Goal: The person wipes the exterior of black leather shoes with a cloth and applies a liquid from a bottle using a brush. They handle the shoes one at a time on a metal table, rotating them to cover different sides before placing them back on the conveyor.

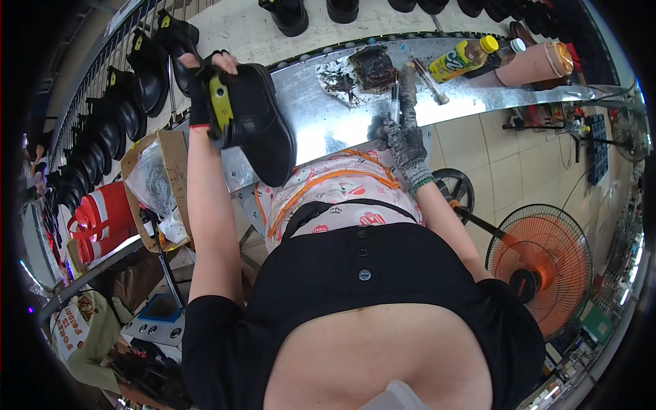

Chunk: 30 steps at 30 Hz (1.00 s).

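Observation:
My left hand (199,92), in a black fingerless glove, grips a black ankle boot (263,126) by its upper part. The boot hangs at the left of the metal worktop (307,130), toe toward me, with a yellow-green patch on its shaft. A grey knitted glove covers my right hand (408,140) at the worktop's near edge. A slim pen-like tool (395,99) stands out from its fingers, with one finger stretched alongside. Beyond it lies a dark, stained pad (374,68) on a smeared sheet (335,80). A thin brush-like tool (430,83) lies to the right.
Black boots (147,72) line the rack at left and the conveyor belt (239,27) at the back. A yellow-capped bottle (465,58) and a pink tumbler (536,65) occupy the right worktop. An orange fan (540,266) stands at right; a cardboard box (174,154) sits at left.

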### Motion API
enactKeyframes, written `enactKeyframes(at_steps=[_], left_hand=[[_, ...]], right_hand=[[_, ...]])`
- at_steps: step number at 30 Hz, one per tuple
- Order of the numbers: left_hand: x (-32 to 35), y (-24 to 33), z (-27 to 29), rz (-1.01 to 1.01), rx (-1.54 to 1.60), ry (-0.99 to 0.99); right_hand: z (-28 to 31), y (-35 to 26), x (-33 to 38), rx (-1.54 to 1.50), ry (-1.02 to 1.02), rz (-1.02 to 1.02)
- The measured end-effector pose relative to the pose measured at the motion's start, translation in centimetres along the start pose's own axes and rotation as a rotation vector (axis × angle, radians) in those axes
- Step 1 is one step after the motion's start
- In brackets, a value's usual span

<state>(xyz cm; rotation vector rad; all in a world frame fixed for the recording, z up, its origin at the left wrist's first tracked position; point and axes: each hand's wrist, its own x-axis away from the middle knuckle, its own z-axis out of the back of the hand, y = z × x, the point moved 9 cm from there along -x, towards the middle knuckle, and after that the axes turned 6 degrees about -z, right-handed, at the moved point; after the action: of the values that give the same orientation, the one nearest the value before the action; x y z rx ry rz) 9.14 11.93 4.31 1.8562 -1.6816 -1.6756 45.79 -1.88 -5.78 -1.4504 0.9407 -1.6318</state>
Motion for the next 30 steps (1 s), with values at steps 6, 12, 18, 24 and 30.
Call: enactKeyframes(at_steps=[6, 12, 18, 24, 30], left_hand=[[1.0, 2.4, 0.7, 0.002, 0.11, 0.005], [4.8, -0.6, 6.4, 0.442, -0.255, 0.469], [5.0, -0.4, 6.6, 0.437, -0.232, 0.536], [-1.1, 5.4, -3.8, -0.036, -0.078, -0.102], [-4.5, 9.0, -13.8, -0.273, -0.134, -0.466]], right_hand=[[-0.1, -1.4, 1.9, -0.093, 0.033, 0.063], [-0.9, -0.6, 0.9, -0.322, -0.017, -0.015], [-0.7, -1.0, 2.3, -0.322, -0.019, 0.097], [0.3, -0.6, 0.6, -0.235, -0.078, 0.158], [1.7, -2.2, 1.0, -0.198, 0.119, 0.116]])
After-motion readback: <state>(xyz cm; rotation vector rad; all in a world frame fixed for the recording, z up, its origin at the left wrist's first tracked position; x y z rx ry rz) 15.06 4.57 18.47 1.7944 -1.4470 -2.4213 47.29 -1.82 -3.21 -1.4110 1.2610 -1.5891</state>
